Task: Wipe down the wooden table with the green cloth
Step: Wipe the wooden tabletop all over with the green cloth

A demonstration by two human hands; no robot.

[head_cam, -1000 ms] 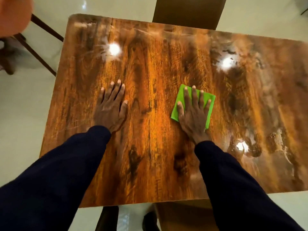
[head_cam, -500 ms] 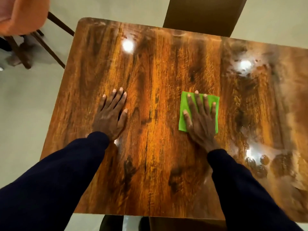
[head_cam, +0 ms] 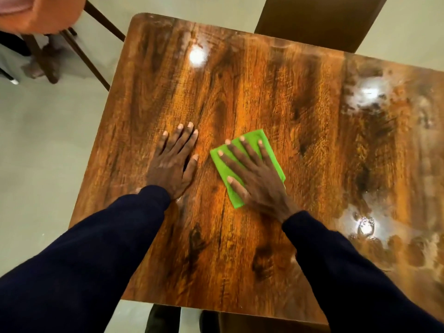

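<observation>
- Right hand (head_cam: pixel 259 179) flat and spread wide on top of the green cloth (head_cam: pixel 249 140), pressing it down on the wooden table (head_cam: pixel 312 145). Not pinching it, just pushing with an open palm.
- Left hand (head_cam: pixel 171 162) flat and open too, holding nothing, resting on bare wood just left of the cloth and not touching it.
- Cloth folded small, lying under the fingers, with one corner peeking out past the fingertips and an edge showing by the thumb.
- Could slip out from under the palm on a fast push, since nothing grips it.
- Could bunch up or unfold at that loose far corner and then wipe less wood.
- Wet, shiny smears (head_cam: pixel 367 94) well off to the right of the pressing hand. Might get missed, or just get spread around.
- Could bump into the other hand on a push to the left.
- Leaning hard on the resting hand could leave new marks on the wood.
</observation>
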